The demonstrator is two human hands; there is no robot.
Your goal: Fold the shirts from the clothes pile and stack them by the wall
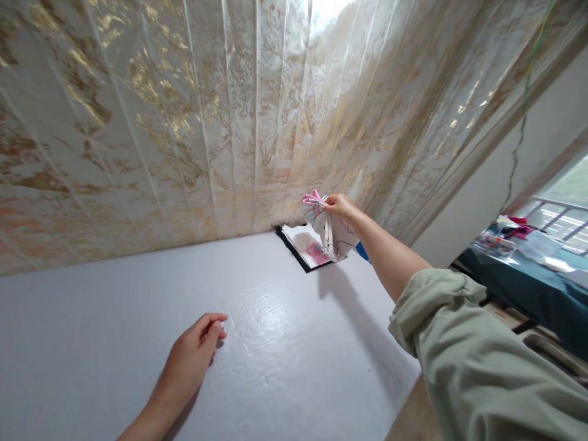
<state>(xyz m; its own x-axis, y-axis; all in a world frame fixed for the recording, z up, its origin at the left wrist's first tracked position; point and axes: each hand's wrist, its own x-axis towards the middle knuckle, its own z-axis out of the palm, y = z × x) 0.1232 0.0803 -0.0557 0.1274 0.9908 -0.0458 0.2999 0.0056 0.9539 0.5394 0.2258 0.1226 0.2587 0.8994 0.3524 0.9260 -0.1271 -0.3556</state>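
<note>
My right hand (pixel 339 206) reaches to the back of the table, its fingers pinched on a printed cloth (pixel 342 240). The cloth is pale with dark line drawings and has a pink bunched part at the top. It hangs over a white piece (pixel 301 240) with a pink patch, which lies on a flat black item (pixel 307 268); whether that is a tray or a folder I cannot tell. My left hand (pixel 197 343) hovers at or rests on the white tabletop at the front, fingers curled together, and nothing shows in it.
The white, shiny table (pixel 114 318) runs along a gold-patterned curtain (pixel 220 122). A bit of blue (pixel 362 251) shows behind my right forearm. At the right, a second table (pixel 528 278) with a dark cover bears several items near a window. A thin cord (pixel 519 141) hangs there.
</note>
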